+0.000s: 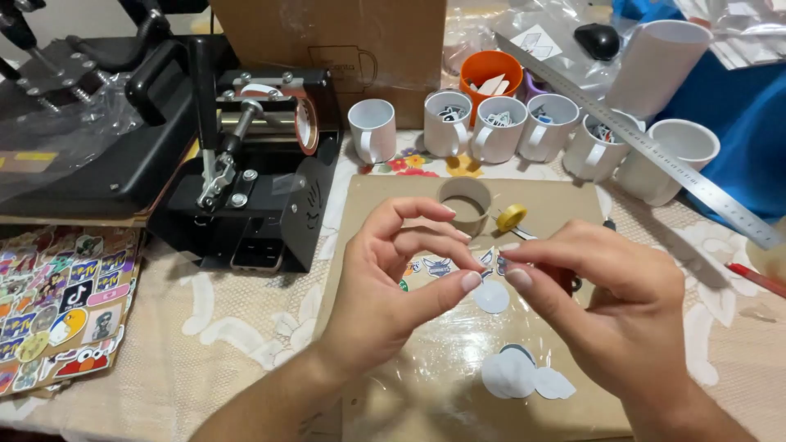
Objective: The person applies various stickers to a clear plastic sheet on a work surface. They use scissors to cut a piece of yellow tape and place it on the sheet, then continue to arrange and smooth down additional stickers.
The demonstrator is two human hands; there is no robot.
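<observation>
Hands: the left hand (393, 278) and right hand (606, 303) meet fingertip to fingertip above the brown mat (385, 213), thumb and forefinger of each pressed together; what they pinch is too small or clear to tell.
Round white cutout: one small disc (492, 297) lies on the mat just under the fingertips.
More cutouts: a cluster of white round pieces (524, 376) sits nearer the person, on glossy film.
Printed stickers: small blue-and-white shapes (438, 266) lie behind the fingers.
Tape: a wide brown tape ring (465, 199) and a small yellow roll (511, 217) stand at the mat's far edge.
Mugs: a row of white mugs (499, 129), some stuffed with paper bits, beside an orange cup (490, 69).
Ruler: a long steel ruler (655, 151) runs slantwise at right.
Press: a black mug press (262, 180) at left.
Sticker sheet: a colourful sheet (65, 303) at far left.
Box: a brown carton (327, 41) behind.
</observation>
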